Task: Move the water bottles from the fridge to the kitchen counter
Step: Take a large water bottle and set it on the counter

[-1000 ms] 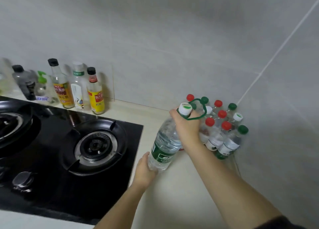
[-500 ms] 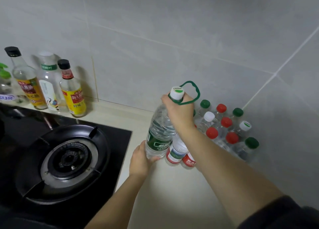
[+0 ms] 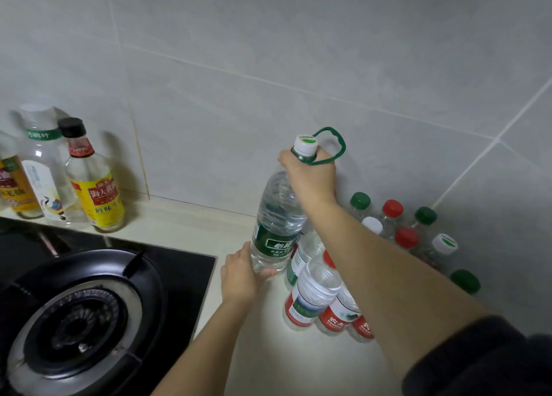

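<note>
Since 0.5 s ago, big bottle (image 3: 276, 228) moved slightly closer to upright and nearer the cluster of small bottles (image 3: 321, 294). Long axis ran near vertical, cap (image 3: 305, 144) up, top leaning slightly right. Cap was white, print too small to read surely; green carry loop (image 3: 331, 144) stood beside it. Green label carried white Chinese characters. Right hand (image 3: 310, 177) was closed around the neck; left hand (image 3: 243, 276) cupped the base, fingers curled beneath. Base sat at or just above counter (image 3: 263, 351), contact unclear. Small bottles had red labels; caps were red, green, white. Sauce bottle (image 3: 94, 183) near stove (image 3: 77, 315) bore a yellow label with Chinese text.
</note>
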Available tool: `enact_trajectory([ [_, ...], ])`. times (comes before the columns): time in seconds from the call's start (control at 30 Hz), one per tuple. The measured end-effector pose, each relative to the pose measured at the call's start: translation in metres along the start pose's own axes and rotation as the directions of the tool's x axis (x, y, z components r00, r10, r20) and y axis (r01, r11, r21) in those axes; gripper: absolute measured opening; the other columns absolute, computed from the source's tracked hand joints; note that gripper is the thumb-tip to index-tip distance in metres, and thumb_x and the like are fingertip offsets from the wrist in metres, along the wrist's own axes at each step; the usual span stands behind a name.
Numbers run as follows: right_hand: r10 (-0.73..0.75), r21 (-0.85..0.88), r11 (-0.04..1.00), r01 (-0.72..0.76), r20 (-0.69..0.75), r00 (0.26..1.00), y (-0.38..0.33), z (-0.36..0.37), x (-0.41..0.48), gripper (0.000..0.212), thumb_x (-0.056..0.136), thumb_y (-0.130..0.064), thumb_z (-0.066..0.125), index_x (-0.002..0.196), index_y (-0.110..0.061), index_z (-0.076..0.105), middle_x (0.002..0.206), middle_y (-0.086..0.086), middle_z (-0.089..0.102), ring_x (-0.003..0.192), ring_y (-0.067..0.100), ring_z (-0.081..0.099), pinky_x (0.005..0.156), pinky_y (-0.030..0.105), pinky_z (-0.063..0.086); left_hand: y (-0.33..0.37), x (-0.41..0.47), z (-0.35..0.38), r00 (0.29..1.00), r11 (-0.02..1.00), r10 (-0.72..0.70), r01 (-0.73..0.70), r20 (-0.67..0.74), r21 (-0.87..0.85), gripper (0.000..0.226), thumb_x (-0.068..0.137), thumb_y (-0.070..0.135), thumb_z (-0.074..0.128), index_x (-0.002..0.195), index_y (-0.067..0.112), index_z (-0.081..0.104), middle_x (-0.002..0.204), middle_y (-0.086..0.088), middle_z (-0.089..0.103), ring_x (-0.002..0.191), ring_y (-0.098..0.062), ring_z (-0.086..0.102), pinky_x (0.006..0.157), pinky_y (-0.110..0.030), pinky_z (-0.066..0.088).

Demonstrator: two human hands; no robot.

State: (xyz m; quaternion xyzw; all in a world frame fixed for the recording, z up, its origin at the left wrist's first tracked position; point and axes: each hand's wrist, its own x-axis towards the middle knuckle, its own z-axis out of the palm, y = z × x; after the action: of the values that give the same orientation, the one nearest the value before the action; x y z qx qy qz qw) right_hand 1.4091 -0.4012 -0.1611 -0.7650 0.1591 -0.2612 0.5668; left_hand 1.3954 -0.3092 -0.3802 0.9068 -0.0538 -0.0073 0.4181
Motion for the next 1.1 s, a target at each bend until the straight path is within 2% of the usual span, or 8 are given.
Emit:
enact_trajectory([
  [0.2,-0.02,0.028,0.999,0.02,0.013,1.0,0.002,0.006,0.011,0.017,0.079,-0.01,0.069,0.07,-0.014,0.055,0.046,-0.011,0.048,0.044,0.005,0.043,0.043,0.016,0.036,0.006,0.011,-0.001,0.999,0.997,-0.048,0.048,-0.006,0.065,0.057,0.074,0.055,0.073,0.119,0.028,0.05,0.112,0.005,0.065,0.111,-0.021,0.049,0.081,-0.032,0.029],
  [0.37,-0.034,0.046,0.998,0.035,-0.013,0.999,0.007,0.007,0.012,0.018,0.078,-0.011,0.069,0.069,-0.014,0.054,0.049,-0.01,0.047,0.051,0.012,0.044,0.051,0.024,0.037,0.001,0.011,0.001,0.999,0.997,-0.033,0.033,0.002,0.065,0.059,0.074,0.054,0.073,0.121,0.029,0.047,0.112,0.007,0.064,0.111,-0.02,0.049,0.083,-0.032,0.03],
  [0.57,-0.028,0.028,0.999,0.029,-0.066,0.997,0.007,0.011,0.013,0.029,0.078,-0.012,0.069,0.06,-0.018,0.046,0.043,-0.012,0.044,0.047,0.007,0.041,0.049,0.021,0.035,0.016,-0.001,0.006,0.996,0.997,-0.043,0.038,-0.082,-0.065,0.055,0.072,0.043,0.078,0.114,0.025,0.048,0.104,0.004,0.062,0.101,-0.021,0.051,0.082,-0.031,0.035],
  [0.7,-0.031,0.041,0.999,0.033,-0.054,0.998,0.007,0.01,0.013,0.024,0.08,-0.013,0.068,0.065,-0.016,0.049,0.05,-0.009,0.046,0.05,0.009,0.042,0.049,0.021,0.036,0.02,-0.002,0.006,0.993,0.988,-0.116,0.112,-0.035,-0.108,0.057,0.076,0.036,0.078,0.12,0.024,0.045,0.109,-0.004,0.056,0.106,-0.025,0.046,0.084,-0.03,0.033],
  [0.83,-0.003,0.015,1.0,0.003,-0.006,1.0,0.003,0.007,0.006,0.019,0.085,-0.018,0.068,0.074,-0.018,0.053,0.056,-0.007,0.051,0.044,0.004,0.044,0.044,0.013,0.036,0.021,-0.003,0.003,0.995,0.994,-0.097,0.097,0.004,-0.039,0.059,0.077,0.043,0.076,0.121,0.022,0.043,0.11,-0.004,0.058,0.107,-0.024,0.046,0.086,-0.032,0.034],
  [0.93,-0.001,-0.046,0.999,0.002,0.02,1.0,-0.004,0.002,-0.001,0.016,0.089,-0.024,0.068,0.083,-0.016,0.055,0.066,-0.004,0.057,0.054,0.006,0.051,0.05,0.015,0.041,0.024,-0.002,-0.012,0.988,0.993,-0.113,0.11,0.106,0.039,0.066,0.081,0.045,0.072,0.13,0.017,0.037,0.119,-0.007,0.056,0.114,-0.026,0.047,0.094,-0.034,0.037],
  [1.0,0.025,-0.116,0.993,-0.021,0.038,0.999,-0.007,-0.001,-0.005,0.023,0.088,-0.032,0.068,0.092,-0.011,0.06,0.079,0.0,0.063,0.065,0.009,0.057,0.059,0.022,0.045,0.02,-0.002,-0.027,0.985,0.983,-0.069,0.04,0.158,0.179,0.075,0.086,0.042,0.068,0.14,0.01,0.027,0.137,-0.011,0.048,0.127,-0.026,0.041,0.102,-0.036,0.036],
  [1.1,0.094,-0.333,0.94,-0.078,0.032,0.995,-0.011,-0.005,-0.021,0.068,0.076,-0.059,0.068,0.119,-0.007,0.061,0.112,0.007,0.065,0.101,0.023,0.063,0.085,0.035,0.052,0.01,-0.013,-0.063,0.974,0.929,0.019,-0.1,0.226,0.357,0.093,0.093,0.035,0.061,0.153,0.005,-0.004,0.162,-0.011,0.005,0.147,-0.026,0.014,0.116,-0.037,0.022],
])
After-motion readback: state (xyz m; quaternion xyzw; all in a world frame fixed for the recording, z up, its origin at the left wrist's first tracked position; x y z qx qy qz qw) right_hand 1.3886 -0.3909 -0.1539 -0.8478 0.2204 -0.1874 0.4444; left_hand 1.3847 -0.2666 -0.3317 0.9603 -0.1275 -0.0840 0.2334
